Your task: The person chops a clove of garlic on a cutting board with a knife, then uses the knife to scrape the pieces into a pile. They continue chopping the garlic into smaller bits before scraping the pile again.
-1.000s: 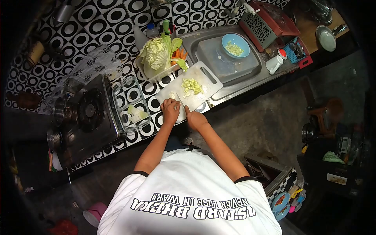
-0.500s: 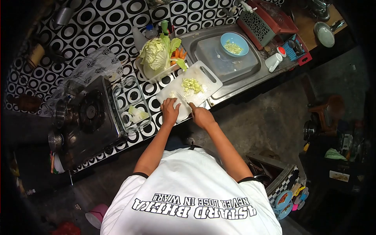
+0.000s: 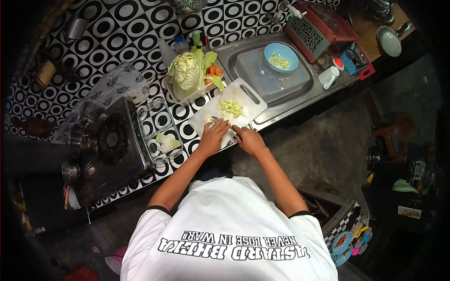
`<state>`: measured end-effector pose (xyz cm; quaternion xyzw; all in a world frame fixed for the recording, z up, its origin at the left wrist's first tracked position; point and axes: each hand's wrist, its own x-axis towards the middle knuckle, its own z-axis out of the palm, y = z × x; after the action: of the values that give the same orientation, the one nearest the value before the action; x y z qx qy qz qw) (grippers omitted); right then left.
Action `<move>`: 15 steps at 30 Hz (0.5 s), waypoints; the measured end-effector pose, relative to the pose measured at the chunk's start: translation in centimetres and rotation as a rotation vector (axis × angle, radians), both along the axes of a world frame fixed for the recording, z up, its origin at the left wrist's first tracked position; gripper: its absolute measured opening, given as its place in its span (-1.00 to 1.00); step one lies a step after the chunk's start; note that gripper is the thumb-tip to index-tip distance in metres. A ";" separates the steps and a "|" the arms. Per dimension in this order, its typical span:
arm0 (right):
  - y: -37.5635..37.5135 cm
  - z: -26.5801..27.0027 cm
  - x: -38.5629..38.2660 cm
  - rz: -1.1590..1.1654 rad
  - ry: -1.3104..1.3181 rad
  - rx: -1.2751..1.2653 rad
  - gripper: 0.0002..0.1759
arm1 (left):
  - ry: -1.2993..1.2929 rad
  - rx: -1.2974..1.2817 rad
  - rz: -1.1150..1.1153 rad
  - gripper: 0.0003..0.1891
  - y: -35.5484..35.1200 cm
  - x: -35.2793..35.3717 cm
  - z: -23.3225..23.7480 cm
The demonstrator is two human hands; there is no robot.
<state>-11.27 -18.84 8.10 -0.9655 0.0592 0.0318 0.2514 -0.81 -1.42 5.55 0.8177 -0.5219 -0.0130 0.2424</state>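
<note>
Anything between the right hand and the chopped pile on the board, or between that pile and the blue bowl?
Right hand to chopped pile: nothing visible, just board. Pile to blue bowl: nothing visible stands up; the path crosses the board's slotted end, sink rim and plastic tub.

Pale chopped cabbage (image 3: 231,108) – a loose heap – on the white cutting board (image 3: 253,111).

1. My left hand (image 3: 213,136) is covering much of the knife (image 3: 214,118).
2. My right hand (image 3: 250,140) is concealing most of its handle.
3. A patterned object (image 3: 191,4) is running past the top edge.
4. Dark shadow is obscuring the items beyond the wooden chair (image 3: 393,137).
</note>
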 end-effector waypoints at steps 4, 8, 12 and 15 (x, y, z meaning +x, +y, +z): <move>-1.0 0.3 -0.2 -0.002 -0.009 0.002 -0.52 | -0.012 0.073 -0.025 -0.40 -0.4 1.9 -0.5; -2.0 0.9 -0.6 -0.038 0.004 0.045 -0.54 | -0.003 0.097 -0.058 -0.39 -1.1 3.4 -0.9; -3.0 1.1 -1.2 -0.037 -0.052 0.049 -0.54 | 0.007 0.106 -0.072 -0.33 -1.8 4.8 -1.5; -3.4 2.1 -1.6 -0.053 0.008 0.023 -0.55 | 0.024 0.124 -0.072 -0.36 -2.2 5.5 -1.8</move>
<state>-12.92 -22.24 10.24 -0.9606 0.0852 0.0297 0.2629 4.68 -3.59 3.77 0.8117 -0.5461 -0.0639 0.1970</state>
